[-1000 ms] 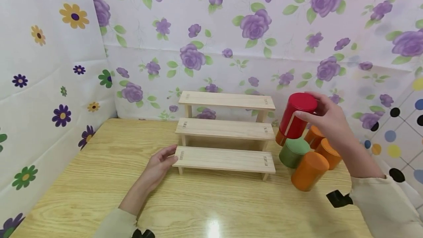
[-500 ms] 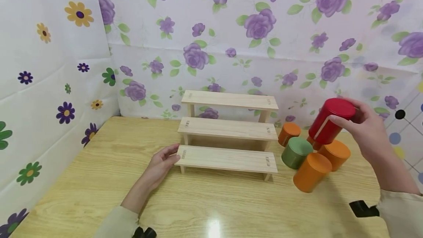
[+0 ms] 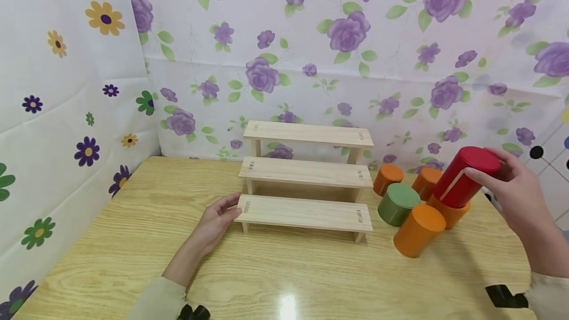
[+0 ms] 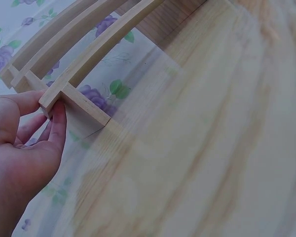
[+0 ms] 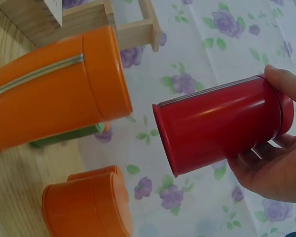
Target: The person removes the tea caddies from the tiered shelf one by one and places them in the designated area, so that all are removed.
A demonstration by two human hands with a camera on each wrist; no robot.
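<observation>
My right hand (image 3: 517, 191) grips a red cylindrical tin (image 3: 464, 177) around its lidded top. The tin hangs tilted above the table, in front of part of an orange tin (image 3: 449, 212) in the head view. Its whole side and bottom rim show in the right wrist view, clear of the orange tins (image 5: 91, 205) there. With thumb and fingers, my left hand (image 3: 219, 221) pinches the left end of the lowest board of a three-tier wooden display stand (image 3: 304, 213). The left wrist view shows the thumb on top of that board end (image 4: 56, 94) and fingertips beneath it.
Right of the stand, a green tin (image 3: 398, 205) stands among several orange tins, one nearest the front (image 3: 419, 231) and others behind (image 3: 388, 180). The wood-grain table (image 3: 266, 275) meets flowered cloth walls (image 3: 200, 88) at the back and left.
My right hand has carried the red tin rightward from beside the stand, then slightly lower. My left hand keeps its hold on the stand's end.
</observation>
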